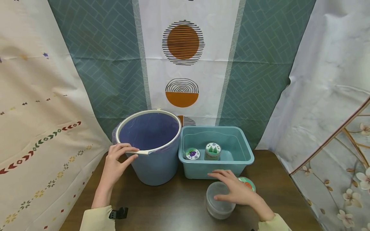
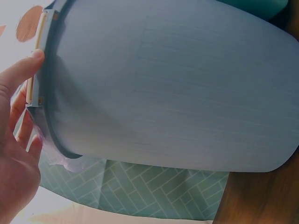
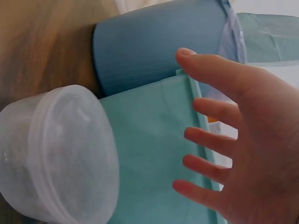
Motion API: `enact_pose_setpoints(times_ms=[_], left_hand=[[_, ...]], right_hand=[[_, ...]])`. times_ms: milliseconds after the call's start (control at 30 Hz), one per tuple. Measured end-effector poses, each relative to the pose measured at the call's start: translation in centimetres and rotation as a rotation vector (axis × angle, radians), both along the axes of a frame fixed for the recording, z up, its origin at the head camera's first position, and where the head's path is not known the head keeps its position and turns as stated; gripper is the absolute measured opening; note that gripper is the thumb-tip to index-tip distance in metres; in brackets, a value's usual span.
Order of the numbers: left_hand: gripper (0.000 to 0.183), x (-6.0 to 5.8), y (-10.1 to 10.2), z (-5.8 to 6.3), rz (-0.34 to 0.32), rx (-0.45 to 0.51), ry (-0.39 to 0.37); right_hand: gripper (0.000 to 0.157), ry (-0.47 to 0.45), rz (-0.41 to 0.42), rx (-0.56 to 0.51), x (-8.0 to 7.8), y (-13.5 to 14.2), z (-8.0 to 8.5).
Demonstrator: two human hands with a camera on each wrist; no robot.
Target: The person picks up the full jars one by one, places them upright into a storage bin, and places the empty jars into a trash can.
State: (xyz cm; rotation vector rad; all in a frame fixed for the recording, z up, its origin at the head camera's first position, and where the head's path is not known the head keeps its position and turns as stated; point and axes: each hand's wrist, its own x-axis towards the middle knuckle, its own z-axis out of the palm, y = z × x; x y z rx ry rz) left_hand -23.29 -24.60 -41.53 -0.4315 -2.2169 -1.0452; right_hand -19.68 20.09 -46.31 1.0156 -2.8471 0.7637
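My left hand [image 1: 115, 164] pinches the pale rim of a blue trash can [image 1: 156, 170], which has a thin clear bag at its edge. In the left wrist view the thumb [image 2: 35, 60] lies on the rim's outer side, the other fingers behind it. My right hand [image 1: 238, 190], fingers spread and holding nothing, hovers over a clear lidded plastic tub [image 1: 219, 207] on the table. From the right wrist, the tub [image 3: 74, 154] appears apart from the fingers. A round tin with an orange picture on its lid [image 1: 248, 183] is partly hidden behind that hand.
A teal plastic basin [image 1: 216, 170] stands right of the trash can. Inside it are a tin with a purple picture [image 1: 192, 154] and a taller one with green trees [image 1: 213, 150]. Patterned cloths [image 1: 115, 64] hang behind and at both sides of the brown table [image 1: 162, 205].
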Motion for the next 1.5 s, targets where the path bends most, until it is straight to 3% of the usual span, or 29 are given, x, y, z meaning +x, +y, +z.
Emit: enact_pose_setpoints(times_ms=[333,700,1100,1500], left_hand=[[0.030,0.0,0.0,0.1,-0.003,0.002,0.002],[0.030,0.0,0.0,0.0,0.000,0.002,-0.003],[0.029,0.0,0.1,0.1,0.005,0.007,-0.034],[0.028,0.1,0.0,0.0,0.004,0.009,-0.034]], right_hand=[[0.083,-0.165,0.024,0.075,-0.4,-0.5,-1.7],[0.093,-0.189,0.066,0.168,-0.6,-0.9,-2.6],[0.093,-0.250,0.007,0.264,-0.7,-1.0,-3.0],[0.106,-0.302,-0.032,0.329,-0.7,-1.0,-3.1]])
